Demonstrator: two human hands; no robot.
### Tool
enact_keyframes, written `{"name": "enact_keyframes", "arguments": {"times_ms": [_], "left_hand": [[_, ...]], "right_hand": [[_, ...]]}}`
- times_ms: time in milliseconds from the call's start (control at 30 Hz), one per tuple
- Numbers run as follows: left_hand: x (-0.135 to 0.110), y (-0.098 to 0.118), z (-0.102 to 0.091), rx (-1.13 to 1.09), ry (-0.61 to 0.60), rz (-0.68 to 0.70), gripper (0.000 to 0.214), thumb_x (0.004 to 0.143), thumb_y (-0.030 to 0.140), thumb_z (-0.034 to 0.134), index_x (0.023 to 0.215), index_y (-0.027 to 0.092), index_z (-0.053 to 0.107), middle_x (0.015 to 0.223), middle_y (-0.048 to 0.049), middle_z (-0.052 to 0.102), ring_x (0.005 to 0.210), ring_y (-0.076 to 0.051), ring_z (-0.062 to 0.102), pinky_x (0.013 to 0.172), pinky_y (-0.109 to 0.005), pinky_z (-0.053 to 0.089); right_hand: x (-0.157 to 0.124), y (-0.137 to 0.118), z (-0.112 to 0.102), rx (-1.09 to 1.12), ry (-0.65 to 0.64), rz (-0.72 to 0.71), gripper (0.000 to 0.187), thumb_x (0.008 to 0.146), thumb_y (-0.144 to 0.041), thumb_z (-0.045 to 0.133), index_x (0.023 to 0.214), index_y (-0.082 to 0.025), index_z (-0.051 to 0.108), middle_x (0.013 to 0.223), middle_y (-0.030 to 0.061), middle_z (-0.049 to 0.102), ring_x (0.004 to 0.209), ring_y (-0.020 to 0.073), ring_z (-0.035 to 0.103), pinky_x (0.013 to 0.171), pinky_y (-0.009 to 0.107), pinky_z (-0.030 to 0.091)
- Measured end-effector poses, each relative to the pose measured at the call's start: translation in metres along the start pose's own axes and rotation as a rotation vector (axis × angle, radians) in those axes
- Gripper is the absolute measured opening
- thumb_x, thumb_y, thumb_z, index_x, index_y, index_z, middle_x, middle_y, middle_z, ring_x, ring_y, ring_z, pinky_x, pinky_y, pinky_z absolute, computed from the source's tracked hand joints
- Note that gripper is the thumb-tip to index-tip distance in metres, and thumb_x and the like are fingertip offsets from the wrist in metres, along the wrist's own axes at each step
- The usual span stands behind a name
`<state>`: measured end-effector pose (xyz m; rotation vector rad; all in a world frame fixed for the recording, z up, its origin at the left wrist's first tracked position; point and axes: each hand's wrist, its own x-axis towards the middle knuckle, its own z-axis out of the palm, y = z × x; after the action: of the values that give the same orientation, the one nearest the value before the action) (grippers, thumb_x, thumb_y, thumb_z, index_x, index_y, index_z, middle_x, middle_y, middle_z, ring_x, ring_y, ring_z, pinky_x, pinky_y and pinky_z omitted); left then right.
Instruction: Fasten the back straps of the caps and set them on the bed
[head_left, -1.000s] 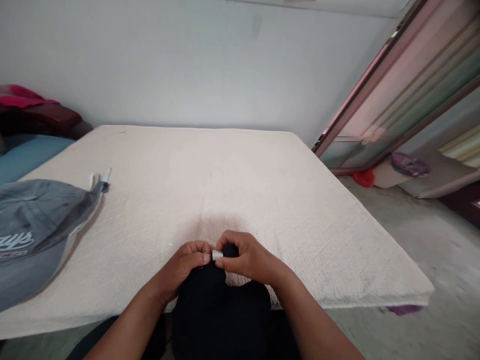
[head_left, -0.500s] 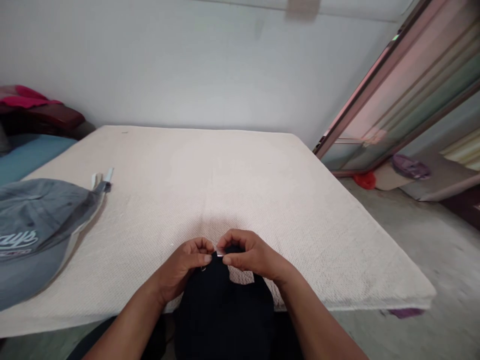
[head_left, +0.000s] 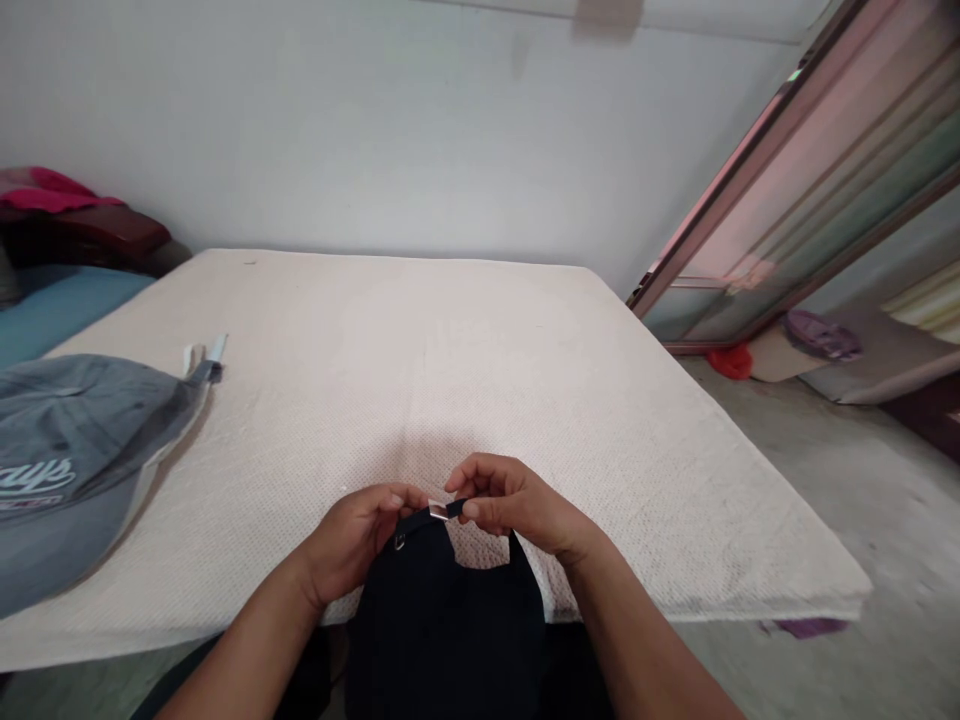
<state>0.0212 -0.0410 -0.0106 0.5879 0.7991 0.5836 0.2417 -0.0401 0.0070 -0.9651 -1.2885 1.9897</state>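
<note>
A dark navy cap [head_left: 450,620] sits at the table's front edge, close to my body, its back opening facing away from me. Across that opening runs its strap [head_left: 415,521], with a shiny metal buckle [head_left: 439,511] on it and a small metal ring [head_left: 399,542] to the left. My left hand [head_left: 360,535] is closed on the strap just left of the buckle, its fingertips partly behind it. On the other side, my right hand [head_left: 510,500] pinches the strap right of the buckle between thumb and fingers.
A grey cap [head_left: 82,440] with white lettering lies on the left of the cloth-covered table [head_left: 495,340]. Pink cloth [head_left: 56,192] and a blue surface [head_left: 67,305] are beyond it. A sliding door [head_left: 765,210] stands at the right, with a red bag [head_left: 729,361] on the floor.
My right hand has shifted slightly right, away from the left fingertips. The buckle and strap between the hands now show more clearly. My left thumb has moved up and left.
</note>
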Motion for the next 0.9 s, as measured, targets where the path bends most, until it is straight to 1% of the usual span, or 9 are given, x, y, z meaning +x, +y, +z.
{"name": "enact_keyframes", "arguments": {"times_ms": [100,167,267,367,500,600,667,767,900], "left_hand": [[0.001,-0.001,0.000,-0.018,0.039,-0.069,0.022,0.074,0.027,0.053,0.077,0.012,0.070,0.076,-0.0069,0.068,0.069,-0.017,0.058,0.066,-0.028,0.043],[0.000,-0.001,0.000,0.000,0.056,-0.072,0.022,0.076,0.028,0.053,0.075,0.012,0.069,0.071,-0.0053,0.065,0.064,-0.015,0.056,0.061,-0.026,0.041],[-0.002,0.001,0.002,0.078,0.028,-0.039,0.015,0.073,0.026,0.062,0.076,0.013,0.067,0.064,-0.0017,0.060,0.055,-0.011,0.050,0.053,-0.022,0.036],[-0.004,0.003,0.004,0.126,0.002,-0.058,0.018,0.069,0.025,0.071,0.082,0.014,0.066,0.064,-0.0002,0.058,0.051,-0.009,0.047,0.049,-0.019,0.034],[-0.004,0.001,0.004,0.132,0.008,-0.040,0.019,0.068,0.026,0.074,0.073,0.016,0.058,0.059,0.0042,0.050,0.045,-0.005,0.040,0.044,-0.017,0.026],[-0.003,0.000,0.000,0.146,-0.001,-0.002,0.023,0.067,0.024,0.075,0.070,0.017,0.054,0.060,0.0050,0.049,0.046,-0.005,0.039,0.043,-0.017,0.024],[-0.003,0.000,-0.002,0.156,-0.006,0.017,0.023,0.068,0.023,0.075,0.072,0.018,0.053,0.061,0.0049,0.050,0.048,-0.005,0.041,0.044,-0.017,0.025],[-0.004,0.001,-0.006,0.186,-0.020,0.017,0.022,0.069,0.022,0.075,0.075,0.018,0.054,0.065,0.0038,0.053,0.051,-0.007,0.045,0.048,-0.018,0.029],[-0.004,0.002,-0.008,0.243,-0.017,0.001,0.021,0.069,0.022,0.075,0.078,0.017,0.056,0.068,0.0029,0.054,0.054,-0.007,0.047,0.050,-0.019,0.031]], "right_hand": [[-0.001,0.001,-0.001,0.005,0.000,0.009,0.026,0.072,-0.025,0.070,0.096,-0.018,0.061,0.072,-0.0029,0.056,0.051,0.0045,0.040,0.045,0.018,0.027],[-0.001,0.001,-0.001,0.009,-0.008,0.004,0.026,0.073,-0.024,0.070,0.096,-0.017,0.061,0.071,-0.0029,0.055,0.051,0.0044,0.039,0.045,0.018,0.027],[0.000,0.002,-0.001,0.014,-0.021,0.002,0.027,0.072,-0.024,0.070,0.096,-0.017,0.061,0.071,-0.0027,0.056,0.051,0.0043,0.039,0.045,0.018,0.027],[0.001,0.002,0.000,0.027,-0.011,0.011,0.028,0.071,-0.024,0.071,0.096,-0.017,0.061,0.070,-0.0032,0.055,0.049,0.0039,0.038,0.044,0.018,0.027],[0.003,0.003,0.001,0.018,0.002,0.016,0.027,0.070,-0.024,0.071,0.095,-0.017,0.062,0.070,-0.0033,0.054,0.050,0.0039,0.039,0.043,0.018,0.026],[0.003,0.003,0.003,0.005,0.002,0.006,0.026,0.071,-0.024,0.071,0.094,-0.017,0.062,0.071,-0.0028,0.053,0.052,0.0045,0.039,0.045,0.018,0.027],[0.004,0.004,0.004,-0.003,0.030,-0.014,0.025,0.071,-0.023,0.071,0.094,-0.017,0.062,0.073,-0.0021,0.054,0.055,0.0052,0.041,0.047,0.018,0.029],[0.004,0.005,0.004,-0.001,0.072,-0.043,0.023,0.071,-0.022,0.071,0.092,-0.017,0.062,0.074,-0.0018,0.055,0.059,0.0059,0.044,0.051,0.018,0.031],[0.005,0.006,0.003,0.001,0.083,-0.050,0.023,0.070,-0.023,0.072,0.090,-0.017,0.062,0.071,-0.0024,0.054,0.058,0.0063,0.044,0.051,0.019,0.030]]}}
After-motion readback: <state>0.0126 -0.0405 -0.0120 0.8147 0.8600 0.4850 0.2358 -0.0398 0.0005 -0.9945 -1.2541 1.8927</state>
